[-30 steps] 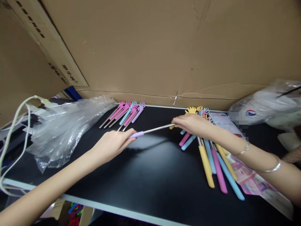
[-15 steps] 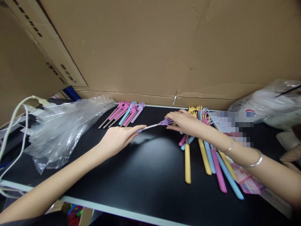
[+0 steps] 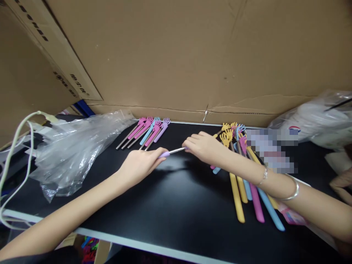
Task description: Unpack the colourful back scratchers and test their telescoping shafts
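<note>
Over the dark table, a purple back scratcher point(image 3: 176, 150) is stretched between my two hands, with a short stretch of its metal rod showing. My left hand point(image 3: 140, 162) is closed around its purple handle. At the other end, my right hand point(image 3: 205, 146) wraps its fingers over the claw head, which is mostly hidden. Under and beyond my right forearm lies a pile of back scratchers with yellow claws point(image 3: 226, 138) and long handles in yellow point(image 3: 237, 200), blue and pink. Several shorter pink, blue and purple back scratchers point(image 3: 150, 134) lie side by side at the back left.
Clear plastic bags point(image 3: 74, 150) are heaped on the left beside a white cable point(image 3: 30, 146). Cardboard point(image 3: 176, 58) walls off the back. A wrapped white bundle point(image 3: 316, 121) sits at the far right. Another person's hand point(image 3: 342, 185) shows at the right edge.
My right hand has moved left and closed over the purple claw head, which showed before. A yellow-handled back scratcher in the pile lies farther right and more slanted. My left hand has barely moved.
</note>
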`<action>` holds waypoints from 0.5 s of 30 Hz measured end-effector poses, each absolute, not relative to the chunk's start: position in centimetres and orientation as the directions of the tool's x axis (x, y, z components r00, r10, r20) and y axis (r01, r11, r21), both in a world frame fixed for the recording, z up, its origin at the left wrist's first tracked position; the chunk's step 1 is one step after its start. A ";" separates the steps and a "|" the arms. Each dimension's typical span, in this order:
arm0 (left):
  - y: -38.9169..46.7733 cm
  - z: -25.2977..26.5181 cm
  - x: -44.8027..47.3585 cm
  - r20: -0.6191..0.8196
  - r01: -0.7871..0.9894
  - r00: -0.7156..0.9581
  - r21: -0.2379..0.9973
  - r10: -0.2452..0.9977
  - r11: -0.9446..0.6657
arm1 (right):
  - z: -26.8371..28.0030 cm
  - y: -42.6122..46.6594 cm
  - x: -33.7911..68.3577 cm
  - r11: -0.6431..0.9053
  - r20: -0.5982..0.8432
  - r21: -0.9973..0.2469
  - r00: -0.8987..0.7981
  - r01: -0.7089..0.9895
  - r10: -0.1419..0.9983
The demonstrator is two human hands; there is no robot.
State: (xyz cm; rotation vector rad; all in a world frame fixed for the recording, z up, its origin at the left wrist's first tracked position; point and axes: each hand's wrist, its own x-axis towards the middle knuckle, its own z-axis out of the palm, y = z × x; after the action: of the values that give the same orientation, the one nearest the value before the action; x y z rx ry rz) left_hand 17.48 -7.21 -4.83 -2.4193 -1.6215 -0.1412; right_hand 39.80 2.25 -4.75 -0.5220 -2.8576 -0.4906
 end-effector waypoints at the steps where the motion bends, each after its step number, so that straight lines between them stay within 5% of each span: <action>1: -7.0 -4.8 17.8 0.192 0.916 0.396 -0.145 0.898 -0.374 | -4.6 1.9 39.4 0.889 0.222 0.295 -0.930 0.350 0.292; 8: -6.2 -4.1 20.1 0.129 0.898 0.428 -0.177 0.895 -0.404 | -3.9 0.0 38.4 0.885 0.124 0.308 -0.937 0.350 0.328; 15: -8.4 -4.3 14.9 0.064 0.953 0.301 -0.066 0.951 -0.297 | -1.9 2.0 45.5 0.862 0.295 0.350 -0.916 0.367 0.270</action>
State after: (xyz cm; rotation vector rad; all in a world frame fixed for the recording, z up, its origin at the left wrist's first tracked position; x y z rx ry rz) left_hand 14.91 -8.42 -4.30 -2.4586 -1.8052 -0.0197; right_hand 45.47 2.04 -1.93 -0.4866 -2.8000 -0.5942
